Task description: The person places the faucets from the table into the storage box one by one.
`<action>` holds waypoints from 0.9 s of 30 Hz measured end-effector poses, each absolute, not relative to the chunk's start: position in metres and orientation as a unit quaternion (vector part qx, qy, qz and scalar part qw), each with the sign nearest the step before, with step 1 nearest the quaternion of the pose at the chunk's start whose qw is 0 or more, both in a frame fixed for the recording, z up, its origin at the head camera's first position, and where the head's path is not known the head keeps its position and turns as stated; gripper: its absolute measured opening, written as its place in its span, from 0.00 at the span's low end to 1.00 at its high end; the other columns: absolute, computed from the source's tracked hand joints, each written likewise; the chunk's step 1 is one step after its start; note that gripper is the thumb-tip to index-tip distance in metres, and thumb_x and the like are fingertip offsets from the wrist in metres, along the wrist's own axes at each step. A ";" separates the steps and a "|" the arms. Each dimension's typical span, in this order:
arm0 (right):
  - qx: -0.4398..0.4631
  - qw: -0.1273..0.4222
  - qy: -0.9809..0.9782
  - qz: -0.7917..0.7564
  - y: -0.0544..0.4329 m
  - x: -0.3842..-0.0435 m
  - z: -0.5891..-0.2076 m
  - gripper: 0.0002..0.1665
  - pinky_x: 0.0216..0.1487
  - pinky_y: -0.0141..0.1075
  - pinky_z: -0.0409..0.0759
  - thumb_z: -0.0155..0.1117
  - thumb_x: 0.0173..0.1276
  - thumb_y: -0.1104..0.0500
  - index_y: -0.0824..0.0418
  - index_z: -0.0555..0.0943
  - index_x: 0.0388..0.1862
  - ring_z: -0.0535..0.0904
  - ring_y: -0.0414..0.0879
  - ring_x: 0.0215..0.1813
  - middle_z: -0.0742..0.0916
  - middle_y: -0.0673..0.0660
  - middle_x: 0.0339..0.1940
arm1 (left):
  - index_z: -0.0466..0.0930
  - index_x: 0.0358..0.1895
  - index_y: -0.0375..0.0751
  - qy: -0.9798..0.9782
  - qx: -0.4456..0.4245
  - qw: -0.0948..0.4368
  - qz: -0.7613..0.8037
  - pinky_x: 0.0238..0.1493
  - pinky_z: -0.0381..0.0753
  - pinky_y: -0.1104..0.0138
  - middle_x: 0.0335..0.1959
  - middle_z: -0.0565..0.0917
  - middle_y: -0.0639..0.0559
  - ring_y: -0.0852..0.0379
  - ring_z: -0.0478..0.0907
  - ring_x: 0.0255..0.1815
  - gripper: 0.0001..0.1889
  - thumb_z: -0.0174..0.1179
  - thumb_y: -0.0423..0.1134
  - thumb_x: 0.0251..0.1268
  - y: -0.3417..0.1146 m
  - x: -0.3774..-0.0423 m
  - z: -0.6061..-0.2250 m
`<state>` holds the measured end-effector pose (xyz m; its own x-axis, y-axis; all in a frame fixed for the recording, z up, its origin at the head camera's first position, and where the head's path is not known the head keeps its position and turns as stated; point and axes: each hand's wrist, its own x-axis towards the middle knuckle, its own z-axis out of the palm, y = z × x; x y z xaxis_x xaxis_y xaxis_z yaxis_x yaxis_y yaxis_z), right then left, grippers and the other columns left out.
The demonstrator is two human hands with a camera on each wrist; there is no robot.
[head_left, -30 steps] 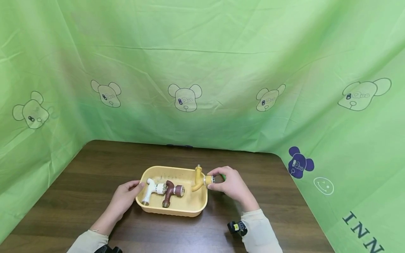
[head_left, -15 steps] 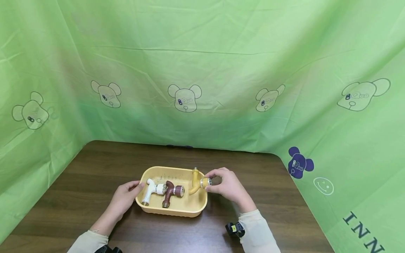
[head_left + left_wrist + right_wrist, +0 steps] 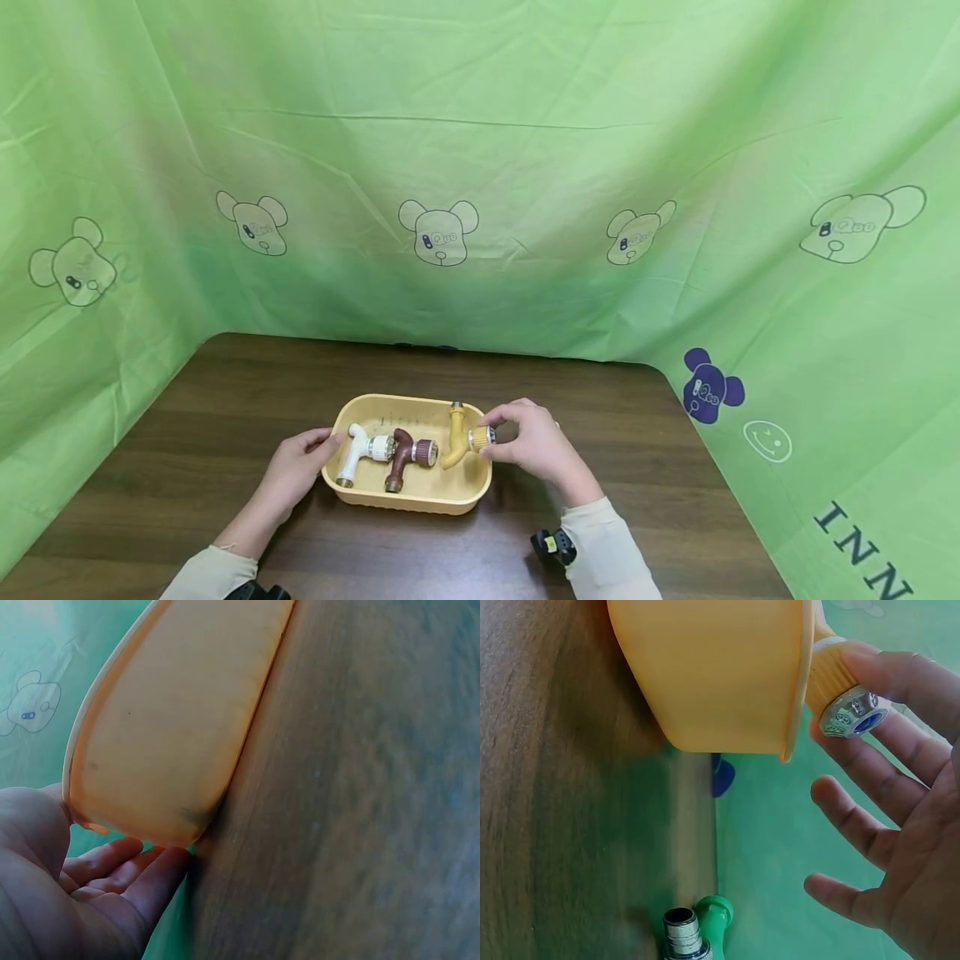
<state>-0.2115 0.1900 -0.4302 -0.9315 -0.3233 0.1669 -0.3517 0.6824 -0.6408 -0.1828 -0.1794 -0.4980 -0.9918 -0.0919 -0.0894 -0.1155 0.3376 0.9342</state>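
Observation:
A yellow plastic tub (image 3: 408,503) stands on the table. My left hand (image 3: 294,471) holds its left end, thumb at the rim and fingers against the outer wall (image 3: 165,735). Inside lie a white tap (image 3: 351,458) and, to its right, a dark red tap (image 3: 400,461). My right hand (image 3: 538,446) pinches the ribbed knob (image 3: 831,671) of a yellow tap (image 3: 456,437) between thumb and fingers. That tap is at the tub's right end, its knob over the rim; whether its body touches the bottom I cannot tell.
In the right wrist view a green tap (image 3: 714,919) with a metal threaded end lies on the table beyond the tub; my right hand hides it from the head view. Green printed cloth (image 3: 442,317) hangs around the brown wooden table (image 3: 247,400) on the back and sides.
My right hand has moved left and slightly down with the yellow tap, bringing it further over the tub. My left hand, the tub and the other taps have stayed put.

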 end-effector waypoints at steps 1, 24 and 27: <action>0.184 0.020 -0.918 0.350 0.190 -0.211 -0.430 0.19 0.58 0.47 0.75 0.85 0.49 0.51 0.38 0.88 0.39 0.79 0.45 0.53 0.85 0.42 0.42 | 0.78 0.64 0.28 0.819 -0.066 0.010 0.571 0.45 0.79 0.74 0.56 0.85 0.37 0.53 0.81 0.54 0.27 0.61 0.50 0.75 -0.180 -0.183 -0.498; 0.197 0.022 -0.928 0.315 0.173 -0.209 -0.436 0.19 0.56 0.46 0.70 0.86 0.47 0.52 0.40 0.88 0.39 0.73 0.43 0.51 0.84 0.37 0.37 | 0.79 0.63 0.28 0.810 -0.063 0.005 0.583 0.44 0.79 0.74 0.55 0.86 0.37 0.54 0.81 0.52 0.27 0.61 0.49 0.75 -0.180 -0.185 -0.501; 0.190 0.026 -0.932 0.308 0.172 -0.207 -0.436 0.19 0.56 0.46 0.70 0.86 0.46 0.52 0.40 0.88 0.38 0.73 0.42 0.51 0.83 0.36 0.36 | 0.79 0.63 0.27 0.808 -0.063 0.005 0.585 0.44 0.79 0.74 0.54 0.86 0.37 0.55 0.81 0.51 0.27 0.61 0.49 0.75 -0.180 -0.184 -0.500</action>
